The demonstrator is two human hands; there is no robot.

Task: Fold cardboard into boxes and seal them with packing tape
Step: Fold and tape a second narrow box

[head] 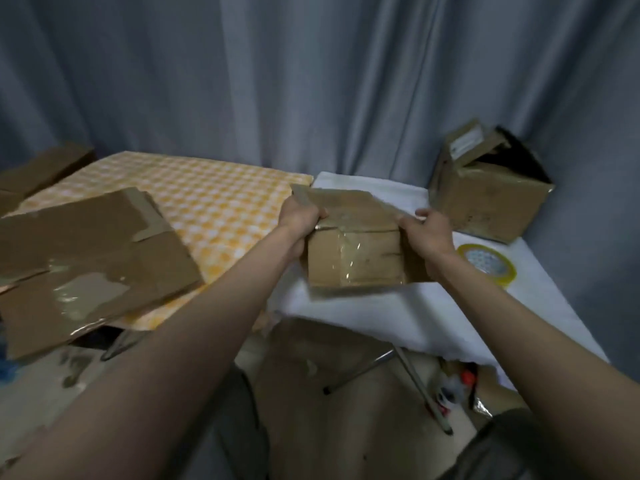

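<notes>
In the head view, the small box (356,258) sits just right of centre on the white-covered table (398,327), and both hands are on it: the left hand (299,220) has its grip closed over the upper left corner, fingers curled onto the top flap, while the right hand (429,233) is clamped on the upper right corner in the same way. Clear tape already shines down the near face, so the body looks formed and partly sealed; the top flaps lie down but look uneven, and I judge the top seam is not yet taped. The roll of packing tape (486,266) lies flat on the table at about three o'clock from the box, near the right wrist, held by nobody. At one o'clock a second box (491,195) stands with its flaps up and its mouth open, so it seems unsealed. At nine o'clock, on the yellow checked table (221,195), flattened cardboard (93,258) with old tape patches waits unfolded, and more cardboard lies at the far left edge. Much of the work appears to remain.
</notes>
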